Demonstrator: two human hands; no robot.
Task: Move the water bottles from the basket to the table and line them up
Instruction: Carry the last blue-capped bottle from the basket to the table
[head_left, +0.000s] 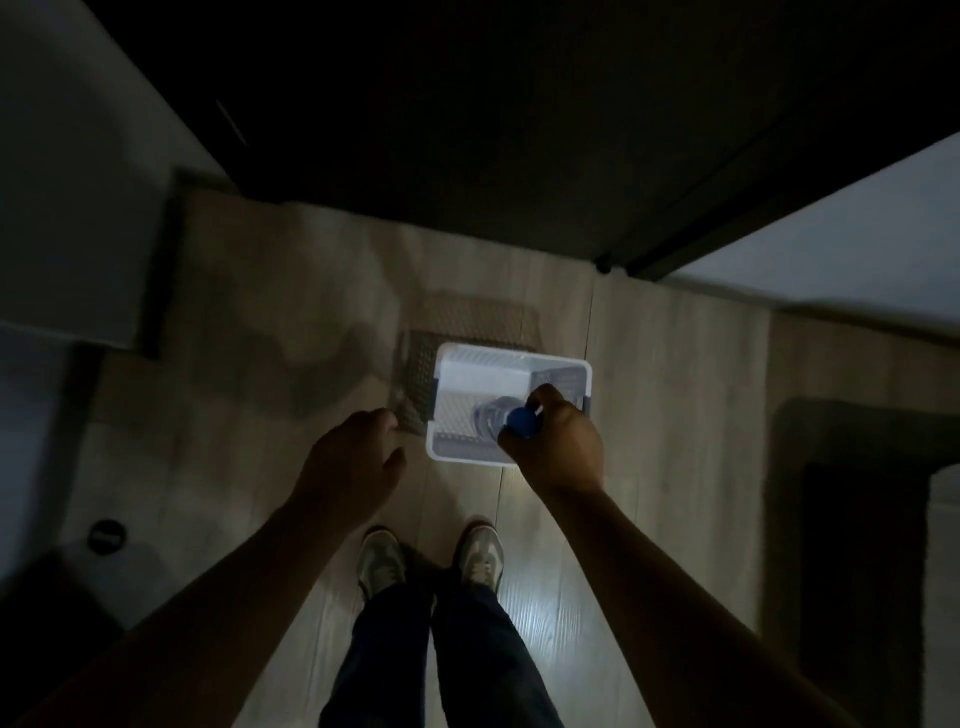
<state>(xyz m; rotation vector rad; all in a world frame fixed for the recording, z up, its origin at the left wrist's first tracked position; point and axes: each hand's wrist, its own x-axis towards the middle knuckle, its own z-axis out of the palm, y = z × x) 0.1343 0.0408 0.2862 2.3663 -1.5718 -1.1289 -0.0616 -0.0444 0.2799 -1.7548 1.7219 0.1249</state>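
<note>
Pickup step, I reckon; right hand (558, 447) grips the blue-capped water bottle (493, 415) by its top, inside the white basket (514, 353) on the floor (291, 291); left hand (353, 457) hangs loose, holding nothing; next it needs lifting clear of the rim, then over to the worktop.

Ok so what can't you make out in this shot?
- Head view, bottle: the right hand and the blue cap cover most of it; whether it is lifted or resting in the basket is unclear.
- Head view, basket: the right hand hides its near right corner.
- Head view, table top: too dim to show any bottles on it.
- Head view, left hand: fingertips blurred.
</note>
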